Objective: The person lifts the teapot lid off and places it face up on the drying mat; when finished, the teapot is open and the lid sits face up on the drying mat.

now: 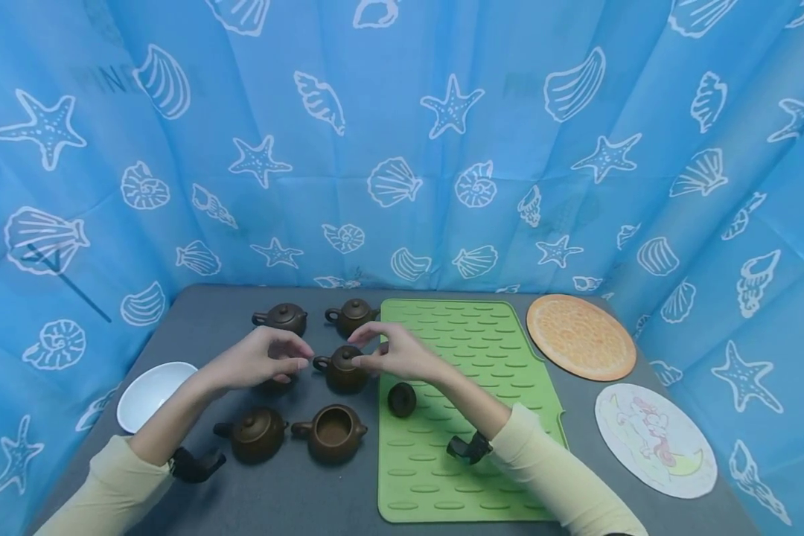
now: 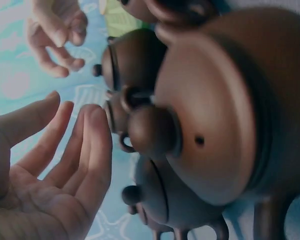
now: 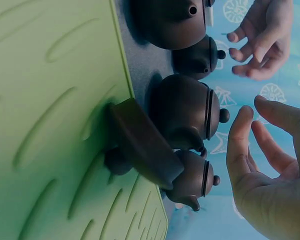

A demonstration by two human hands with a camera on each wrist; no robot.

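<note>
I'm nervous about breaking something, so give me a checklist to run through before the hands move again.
1. Left hand free: ok, holding nothing.
2. Right hand free: ok, holding nothing.
3. Loose lid knob up: not ok, it lies knob down on the green mat.
4. Front right teapot covered: not ok, its top is open.
5. Middle right teapot covered: ok, lid on.
6. Loose lid unchipped: cannot tell.

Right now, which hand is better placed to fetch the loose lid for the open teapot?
Probably the right hand: it is empty and nearer the loose lid on the green mat. The left hand, also empty, is farther off to the left.
</note>
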